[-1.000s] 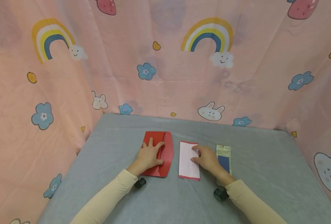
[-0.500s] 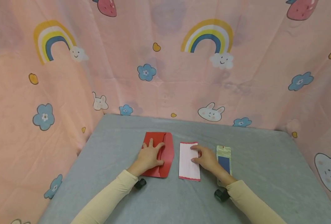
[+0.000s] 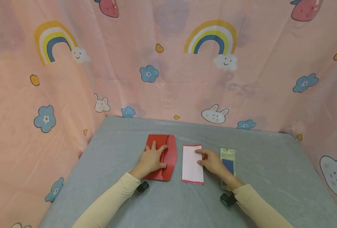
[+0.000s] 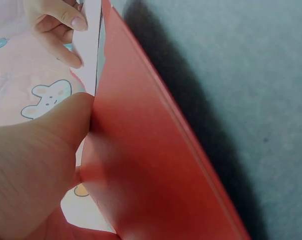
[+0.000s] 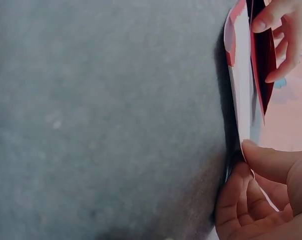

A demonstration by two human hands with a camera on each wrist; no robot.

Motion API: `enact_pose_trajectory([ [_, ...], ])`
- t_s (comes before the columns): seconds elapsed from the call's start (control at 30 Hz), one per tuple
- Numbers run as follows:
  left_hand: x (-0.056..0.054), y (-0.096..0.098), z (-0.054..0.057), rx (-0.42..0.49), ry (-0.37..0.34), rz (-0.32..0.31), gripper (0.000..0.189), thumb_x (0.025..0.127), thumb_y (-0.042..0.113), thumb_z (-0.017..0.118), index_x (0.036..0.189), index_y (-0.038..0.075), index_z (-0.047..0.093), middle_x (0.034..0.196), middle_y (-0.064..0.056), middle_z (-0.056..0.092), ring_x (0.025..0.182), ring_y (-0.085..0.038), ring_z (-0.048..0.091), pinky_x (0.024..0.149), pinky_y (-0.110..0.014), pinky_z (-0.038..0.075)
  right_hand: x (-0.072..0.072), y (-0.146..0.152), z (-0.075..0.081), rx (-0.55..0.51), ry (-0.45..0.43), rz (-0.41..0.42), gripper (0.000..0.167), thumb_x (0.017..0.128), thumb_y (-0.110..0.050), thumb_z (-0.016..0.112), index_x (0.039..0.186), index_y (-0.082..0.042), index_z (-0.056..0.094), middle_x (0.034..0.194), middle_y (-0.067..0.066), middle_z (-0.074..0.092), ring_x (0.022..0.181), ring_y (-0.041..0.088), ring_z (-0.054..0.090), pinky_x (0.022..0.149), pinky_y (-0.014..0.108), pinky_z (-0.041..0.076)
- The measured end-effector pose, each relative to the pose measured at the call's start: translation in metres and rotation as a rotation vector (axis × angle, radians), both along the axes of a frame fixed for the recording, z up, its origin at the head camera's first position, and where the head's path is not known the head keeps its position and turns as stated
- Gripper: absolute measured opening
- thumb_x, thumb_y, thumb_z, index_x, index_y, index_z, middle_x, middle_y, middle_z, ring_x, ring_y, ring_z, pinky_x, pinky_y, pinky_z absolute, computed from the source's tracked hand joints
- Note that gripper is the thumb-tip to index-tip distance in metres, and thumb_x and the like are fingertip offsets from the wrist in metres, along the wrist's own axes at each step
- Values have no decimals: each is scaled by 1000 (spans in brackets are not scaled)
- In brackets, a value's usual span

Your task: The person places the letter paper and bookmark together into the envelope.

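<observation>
The white slip with red ends [image 3: 191, 167] lies flat-looking just left of the right grip [image 3: 212, 162], its long axis running near to far, across the line of that hand's reach. The right hand is the nearer one: its index finger and thumb are bent, tips apart, at the slip's right edge; whether they pinch the paper or merely touch it, I cannot tell. Farther left, beyond a strip of worktop [image 3: 179, 205], the red envelope [image 3: 171, 158] lies under the left grip [image 3: 150, 160], which rests on it with fingers spread, its flap side toward the slip. To the right of the right grip, a green-and-blue packet [image 3: 229, 164] lies lengthwise, partly covered by that wrist. Grey cloth covers the worktop; beyond both grips hangs a pink curtain [image 3: 171, 85] with printed rainbows and rabbits.
</observation>
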State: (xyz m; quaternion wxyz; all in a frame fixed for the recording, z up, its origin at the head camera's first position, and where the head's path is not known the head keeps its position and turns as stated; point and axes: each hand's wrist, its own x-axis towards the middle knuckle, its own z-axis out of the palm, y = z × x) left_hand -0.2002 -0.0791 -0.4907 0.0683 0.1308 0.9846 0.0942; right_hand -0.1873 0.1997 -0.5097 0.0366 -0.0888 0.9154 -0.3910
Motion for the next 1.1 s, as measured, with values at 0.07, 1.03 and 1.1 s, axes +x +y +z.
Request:
enact_pose_trajectory([
  [0.07,0,0,0,0,2,-1,78,78,44,77,146,30,44,155,-27,35,131,-58,42,81,-51,59,0,1,1,-20,-9,2,41,84,-1,72,124,-1,67,78,7,52,70,15,45,59,23,36],
  [1.03,1,0,1,-17,6,2,78,79,46,76,147,30,43,155,-27,35,131,-57,43,80,-50,60,-4,2,16,-147,-23,16,39,87,-5,72,125,0,66,79,6,50,61,9,40,53,21,34],
  [1.1,0,0,1,-19,3,3,78,79,46,76,147,30,43,156,-27,35,131,-56,43,80,-50,60,-4,0,17,-140,-26,9,39,87,-6,73,125,-1,66,79,6,51,61,9,41,53,21,34],
])
